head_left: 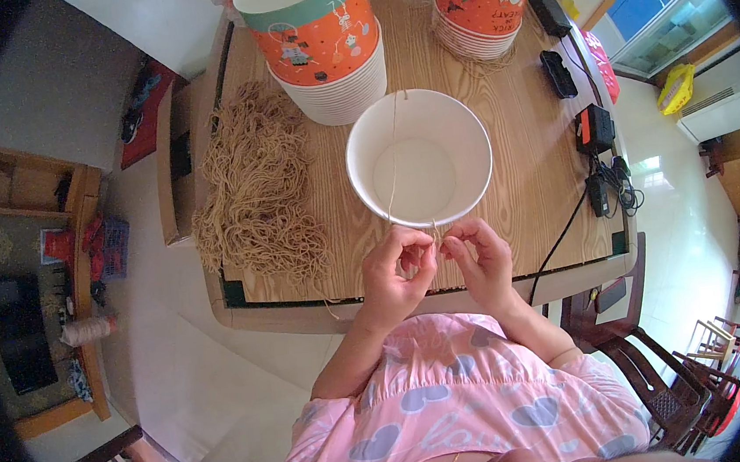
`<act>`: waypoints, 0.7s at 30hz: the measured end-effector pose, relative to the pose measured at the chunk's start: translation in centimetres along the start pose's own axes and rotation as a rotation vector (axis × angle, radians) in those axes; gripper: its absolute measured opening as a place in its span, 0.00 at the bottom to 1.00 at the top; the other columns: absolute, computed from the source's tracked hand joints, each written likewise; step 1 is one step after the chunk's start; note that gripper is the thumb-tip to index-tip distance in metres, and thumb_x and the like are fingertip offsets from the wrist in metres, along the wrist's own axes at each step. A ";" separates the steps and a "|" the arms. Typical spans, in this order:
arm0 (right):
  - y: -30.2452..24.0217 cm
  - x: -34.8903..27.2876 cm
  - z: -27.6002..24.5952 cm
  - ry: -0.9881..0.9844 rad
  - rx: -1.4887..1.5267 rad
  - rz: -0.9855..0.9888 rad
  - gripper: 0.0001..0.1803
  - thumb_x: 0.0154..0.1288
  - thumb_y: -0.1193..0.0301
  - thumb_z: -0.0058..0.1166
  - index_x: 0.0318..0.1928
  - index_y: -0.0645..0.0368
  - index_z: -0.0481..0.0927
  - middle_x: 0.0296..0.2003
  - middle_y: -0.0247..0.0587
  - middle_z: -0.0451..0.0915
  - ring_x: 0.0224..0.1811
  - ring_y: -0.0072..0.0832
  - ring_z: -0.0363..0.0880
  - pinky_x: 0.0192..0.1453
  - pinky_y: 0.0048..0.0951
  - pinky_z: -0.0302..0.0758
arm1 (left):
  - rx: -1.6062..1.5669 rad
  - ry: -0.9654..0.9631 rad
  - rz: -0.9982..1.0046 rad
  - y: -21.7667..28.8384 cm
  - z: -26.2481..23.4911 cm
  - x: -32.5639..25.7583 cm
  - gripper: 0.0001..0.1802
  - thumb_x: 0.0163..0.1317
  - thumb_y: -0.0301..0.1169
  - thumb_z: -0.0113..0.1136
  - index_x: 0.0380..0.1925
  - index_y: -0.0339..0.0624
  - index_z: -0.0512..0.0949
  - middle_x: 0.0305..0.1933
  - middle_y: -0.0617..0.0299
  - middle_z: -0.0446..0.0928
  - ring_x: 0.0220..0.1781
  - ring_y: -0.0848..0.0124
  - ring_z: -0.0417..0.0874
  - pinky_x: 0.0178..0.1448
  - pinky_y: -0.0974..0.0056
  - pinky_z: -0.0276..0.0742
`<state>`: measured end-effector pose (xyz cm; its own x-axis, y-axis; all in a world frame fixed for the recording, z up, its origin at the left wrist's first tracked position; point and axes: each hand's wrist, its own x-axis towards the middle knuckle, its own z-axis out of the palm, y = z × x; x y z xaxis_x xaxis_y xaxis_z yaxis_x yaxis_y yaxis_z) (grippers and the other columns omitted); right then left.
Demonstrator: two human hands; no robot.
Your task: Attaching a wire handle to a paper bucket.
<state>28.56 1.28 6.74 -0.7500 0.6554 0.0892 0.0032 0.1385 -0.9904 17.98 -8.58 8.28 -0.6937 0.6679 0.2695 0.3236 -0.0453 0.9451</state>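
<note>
A white paper bucket point(459, 146) stands upright at the table's near side, its inside facing me. One thin beige string point(393, 163) crosses its opening from the far rim to the near rim. At the near rim my left hand point(398, 274) pinches the string between thumb and forefinger. Close beside it my right hand point(484, 265) has its thumb and fingertips closed on the string too. A short bit of string shows between the two hands; whether it is knotted is too small to tell. Left of the bucket lies a big loose heap of beige strings point(256, 184).
Nested orange-and-green printed buckets point(319, 46) stand behind the heap. A second stack point(491, 0), with strings round its base, is at the far right. Along the table's right edge lie a black tray point(558, 74), an orange-and-black box point(594, 129) and black cables point(622, 196). Dark wooden chairs point(654, 364) stand to the right.
</note>
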 end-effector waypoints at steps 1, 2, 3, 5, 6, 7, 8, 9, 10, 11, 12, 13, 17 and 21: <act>0.0 0.0 0.0 0.016 -0.035 -0.024 0.02 0.62 0.80 0.50 0.36 0.65 0.72 0.30 0.35 0.75 0.33 0.19 0.73 0.38 0.19 0.71 | 0.000 -0.002 0.000 0.1 0.0 0.0 0.07 0.51 0.21 0.60 0.31 0.42 0.74 0.23 0.68 0.73 0.21 0.83 0.69 0.24 0.75 0.65; -0.1 0.0 0.0 0.031 -0.071 -0.047 0.03 0.61 0.81 0.51 0.35 0.65 0.73 0.30 0.36 0.76 0.33 0.20 0.73 0.39 0.19 0.71 | -0.019 -0.004 -0.005 0.2 0.0 0.0 0.07 0.51 0.20 0.60 0.31 0.42 0.75 0.23 0.68 0.73 0.20 0.84 0.68 0.24 0.76 0.64; -0.4 0.1 0.1 0.032 -0.071 -0.047 0.03 0.61 0.81 0.51 0.35 0.65 0.73 0.30 0.36 0.76 0.33 0.20 0.73 0.39 0.19 0.71 | -0.037 -0.005 -0.010 0.3 -0.1 0.0 0.07 0.52 0.20 0.60 0.31 0.42 0.75 0.23 0.68 0.74 0.20 0.85 0.67 0.23 0.77 0.63; -1.2 0.5 0.1 0.028 -0.192 -0.146 0.03 0.58 0.82 0.53 0.34 0.66 0.74 0.29 0.37 0.76 0.33 0.21 0.74 0.39 0.20 0.71 | -0.013 -0.031 -0.024 0.6 -0.2 0.1 0.07 0.51 0.20 0.61 0.31 0.42 0.76 0.24 0.69 0.74 0.21 0.85 0.68 0.24 0.77 0.64; -1.2 0.5 0.1 0.028 -0.192 -0.147 0.03 0.58 0.82 0.53 0.34 0.66 0.74 0.29 0.37 0.76 0.33 0.21 0.74 0.39 0.20 0.71 | 0.010 -0.056 -0.038 0.8 -0.2 0.1 0.07 0.51 0.21 0.62 0.31 0.41 0.77 0.25 0.70 0.74 0.22 0.85 0.68 0.25 0.77 0.64; -1.1 0.5 0.1 0.036 -0.198 -0.142 0.04 0.57 0.81 0.54 0.34 0.65 0.74 0.29 0.40 0.77 0.32 0.24 0.76 0.38 0.23 0.72 | 0.011 -0.056 -0.037 0.7 -0.2 0.1 0.07 0.51 0.21 0.62 0.31 0.41 0.77 0.25 0.70 0.74 0.22 0.85 0.68 0.25 0.77 0.64; -1.0 0.5 0.1 0.044 -0.204 -0.136 0.05 0.56 0.79 0.56 0.34 0.65 0.75 0.28 0.42 0.77 0.32 0.27 0.77 0.37 0.25 0.73 | 0.017 -0.053 -0.051 0.5 -0.2 -0.1 0.07 0.51 0.21 0.62 0.31 0.42 0.77 0.25 0.70 0.74 0.22 0.85 0.68 0.24 0.77 0.64; -0.9 0.5 0.1 0.044 -0.204 -0.136 0.05 0.56 0.79 0.56 0.34 0.65 0.75 0.28 0.42 0.77 0.32 0.27 0.77 0.37 0.25 0.73 | 0.022 -0.052 -0.066 0.4 -0.1 -0.2 0.08 0.51 0.21 0.63 0.32 0.42 0.78 0.24 0.71 0.74 0.21 0.86 0.67 0.24 0.77 0.63; -0.7 0.5 0.1 0.034 -0.188 -0.113 0.05 0.56 0.79 0.56 0.34 0.65 0.75 0.28 0.42 0.77 0.32 0.27 0.77 0.37 0.25 0.73 | 0.022 -0.052 -0.066 0.4 -0.1 -0.2 0.08 0.51 0.21 0.63 0.32 0.42 0.78 0.24 0.71 0.74 0.21 0.86 0.67 0.24 0.77 0.63; -0.7 0.5 0.1 0.024 -0.172 -0.090 0.05 0.56 0.79 0.56 0.34 0.65 0.75 0.28 0.42 0.77 0.32 0.27 0.77 0.37 0.25 0.73 | 0.018 -0.057 -0.086 0.5 -0.2 -0.2 0.08 0.51 0.22 0.63 0.32 0.42 0.78 0.24 0.71 0.74 0.21 0.86 0.67 0.23 0.78 0.62; -0.7 0.5 0.1 0.024 -0.172 -0.090 0.05 0.56 0.79 0.56 0.34 0.65 0.75 0.28 0.42 0.77 0.32 0.27 0.77 0.37 0.25 0.73 | 0.013 -0.062 -0.106 0.5 -0.2 -0.2 0.08 0.51 0.22 0.64 0.32 0.42 0.77 0.24 0.71 0.74 0.20 0.86 0.67 0.23 0.78 0.62; -0.7 0.5 0.1 0.010 -0.167 -0.086 0.04 0.57 0.81 0.54 0.33 0.66 0.74 0.29 0.39 0.77 0.32 0.24 0.75 0.38 0.23 0.72 | 0.013 -0.062 -0.107 0.6 -0.3 -0.1 0.08 0.51 0.22 0.64 0.32 0.42 0.77 0.24 0.71 0.74 0.20 0.86 0.67 0.23 0.78 0.62; -0.2 0.3 0.1 0.007 -0.027 0.006 0.02 0.60 0.82 0.52 0.34 0.66 0.73 0.30 0.35 0.75 0.33 0.19 0.73 0.39 0.20 0.71 | 0.070 -0.099 -0.125 0.6 -0.6 0.2 0.06 0.53 0.25 0.63 0.32 0.40 0.77 0.17 0.68 0.72 0.17 0.84 0.68 0.20 0.75 0.62; 0.2 0.1 -0.1 -0.016 -0.002 0.022 0.03 0.61 0.81 0.51 0.36 0.66 0.73 0.31 0.35 0.75 0.34 0.19 0.73 0.40 0.20 0.71 | -0.023 -0.128 -0.302 0.3 -0.9 -0.1 0.04 0.54 0.25 0.63 0.31 0.39 0.80 0.23 0.73 0.74 0.22 0.86 0.67 0.24 0.78 0.62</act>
<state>28.49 1.44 6.54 -0.7602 0.6463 0.0658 0.0212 0.1259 -0.9918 17.54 -9.29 8.67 -0.6692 0.7415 -0.0480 0.0997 0.1537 0.9831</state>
